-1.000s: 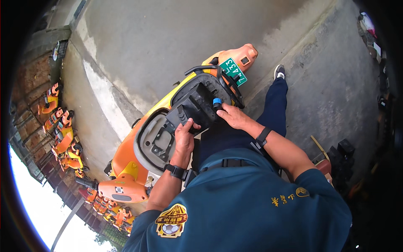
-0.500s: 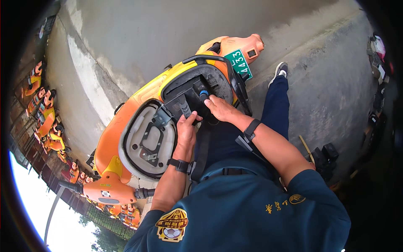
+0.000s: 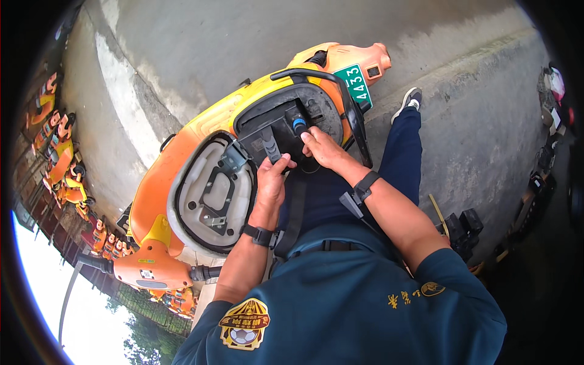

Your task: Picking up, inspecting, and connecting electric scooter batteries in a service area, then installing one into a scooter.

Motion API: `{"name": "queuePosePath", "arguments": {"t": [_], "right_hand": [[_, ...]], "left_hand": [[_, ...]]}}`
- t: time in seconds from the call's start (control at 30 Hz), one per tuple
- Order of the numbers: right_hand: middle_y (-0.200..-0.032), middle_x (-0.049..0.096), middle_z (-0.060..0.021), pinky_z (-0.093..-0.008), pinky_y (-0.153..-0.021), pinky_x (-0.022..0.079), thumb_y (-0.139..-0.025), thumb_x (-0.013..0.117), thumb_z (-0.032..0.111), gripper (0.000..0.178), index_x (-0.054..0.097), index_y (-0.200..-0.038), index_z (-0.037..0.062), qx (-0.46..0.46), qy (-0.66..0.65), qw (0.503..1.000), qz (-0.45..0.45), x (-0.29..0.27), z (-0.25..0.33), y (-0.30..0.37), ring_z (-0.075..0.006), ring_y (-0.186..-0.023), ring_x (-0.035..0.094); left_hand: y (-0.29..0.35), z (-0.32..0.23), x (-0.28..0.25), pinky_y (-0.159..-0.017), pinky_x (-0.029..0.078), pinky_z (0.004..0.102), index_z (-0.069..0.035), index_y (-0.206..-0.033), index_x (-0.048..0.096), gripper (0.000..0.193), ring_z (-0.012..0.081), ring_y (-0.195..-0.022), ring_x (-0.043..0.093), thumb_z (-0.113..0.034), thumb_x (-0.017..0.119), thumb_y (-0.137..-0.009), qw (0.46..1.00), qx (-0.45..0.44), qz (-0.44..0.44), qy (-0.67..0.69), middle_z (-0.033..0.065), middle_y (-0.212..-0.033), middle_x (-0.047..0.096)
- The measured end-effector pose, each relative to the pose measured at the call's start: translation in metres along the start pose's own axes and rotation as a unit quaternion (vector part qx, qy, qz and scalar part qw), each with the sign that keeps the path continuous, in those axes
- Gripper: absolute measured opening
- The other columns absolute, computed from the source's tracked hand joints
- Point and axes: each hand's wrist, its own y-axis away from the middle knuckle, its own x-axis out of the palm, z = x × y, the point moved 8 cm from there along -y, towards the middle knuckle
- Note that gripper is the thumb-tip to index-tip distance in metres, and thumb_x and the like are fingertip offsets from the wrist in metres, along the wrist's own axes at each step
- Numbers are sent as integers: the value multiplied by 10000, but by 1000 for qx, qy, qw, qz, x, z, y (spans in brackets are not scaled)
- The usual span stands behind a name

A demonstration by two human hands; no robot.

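An orange and yellow electric scooter [image 3: 201, 121] stands in front of me, its seat [image 3: 182, 210] flipped up and showing a pale underside. In the open compartment sits a dark box-shaped battery [image 3: 252, 145] with a grey handle [image 3: 270, 143]. My left hand [image 3: 272, 177] is closed at the near end of that handle, thumb on top; part of the grip is hidden. My right hand [image 3: 325, 148] pinches a black plug [image 3: 295, 115] with a blue ring, which stands at the battery's right side. Whether the plug is fully seated cannot be seen.
A black grab rail [image 3: 353, 115] curves round the scooter's tail beside my right forearm. The handlebar [image 3: 152, 271] is at lower left. Several similar scooters [image 3: 64, 158] are lined up at far left. Black objects [image 3: 462, 231] lie on the concrete floor at right, near my leg.
The whole view has shifted slightly, so scooter and hands appear a little higher and to the right. Both hands keep their hold on the handle and the plug.
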Motion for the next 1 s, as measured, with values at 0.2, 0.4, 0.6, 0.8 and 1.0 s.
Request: {"name": "queuePosePath", "arguments": {"t": [0.2,0.4,0.6,0.8,1.0], "right_hand": [[-830,633,-145,-336,-618,533,-1006,444,336,382,470,-1088,-36,64,-110,991,-42,4,6,2,-209,-686,658],[-905,596,-149,-373,-662,552,-1023,398,378,396,416,-1166,9,97,-135,986,-27,15,6,0,-265,-775,674],[-861,629,-217,-434,-663,513,-1001,420,368,382,471,-1063,-5,57,-20,997,-53,-2,8,-5,-325,-705,667],[-977,617,-306,-548,-825,434,-989,429,382,384,505,-1028,8,-2,150,984,-99,-4,19,-5,-499,-971,568],[-917,624,-295,-550,-801,437,-987,416,450,458,538,-971,9,-33,112,989,-93,-7,3,-11,-501,-932,574]], "left_hand": [[-4,-1,-2,-801,470,328,-24,-950,639,95,177,-781,607,-106,623,-904,1000,0,-6,-4,59,-782,645],[-8,0,-5,-803,468,326,-19,-950,638,97,177,-782,607,-102,623,-902,1000,10,-5,-4,60,-788,645],[-6,0,-3,-797,473,328,-18,-932,624,86,177,-771,606,-91,638,-889,1000,-4,-14,-12,60,-771,632],[-4,-5,1,-774,481,323,-16,-928,603,99,176,-765,605,-78,656,-870,1000,4,-17,-18,60,-771,625],[-4,-7,2,-766,485,316,-18,-920,594,93,172,-755,606,-66,651,-865,999,4,-22,-43,59,-779,617]]}}
